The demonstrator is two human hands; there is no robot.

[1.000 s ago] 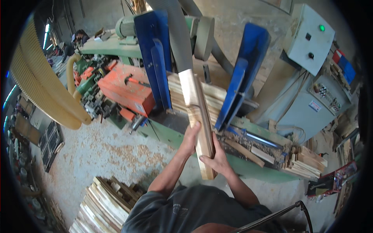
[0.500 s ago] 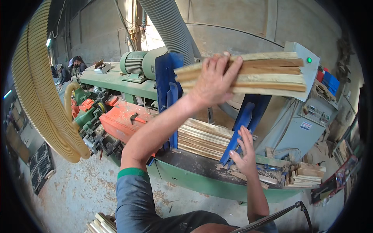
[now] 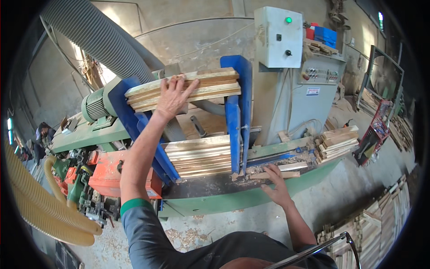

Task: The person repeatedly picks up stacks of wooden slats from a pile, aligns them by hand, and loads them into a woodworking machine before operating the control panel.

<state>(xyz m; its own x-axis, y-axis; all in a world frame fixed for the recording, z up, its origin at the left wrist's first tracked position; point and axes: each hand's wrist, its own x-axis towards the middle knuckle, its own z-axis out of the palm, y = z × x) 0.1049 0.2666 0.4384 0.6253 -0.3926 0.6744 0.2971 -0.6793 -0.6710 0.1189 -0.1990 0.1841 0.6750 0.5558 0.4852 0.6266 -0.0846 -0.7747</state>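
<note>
My left hand [image 3: 172, 99] grips a bundle of sawn wood strips [image 3: 214, 85] from the near side, its fingers reaching over the face of the bundle. The bundle is up between the tops of two blue metal uprights, the left upright [image 3: 156, 150] and the right upright [image 3: 233, 121]. Lower down between these uprights lies a stack of wood strips [image 3: 201, 157], with a gap between it and the bundle. My right hand [image 3: 278, 187], open with fingers apart, hovers by loose strips [image 3: 289, 168] on the machine bed, just right of the right upright.
A short pile of wood strips [image 3: 336, 145] stands at the bed's right end. Behind it rises a grey control cabinet [image 3: 309, 98]; a smaller switch box [image 3: 277, 38] shows a green light. An orange machine cover [image 3: 107, 175] and yellow hoses [image 3: 40, 206] are at left.
The view has turned right. My left hand has brought the bundle between the tops of the blue uprights. My right hand has moved from the right upright down towards the loose strips.
</note>
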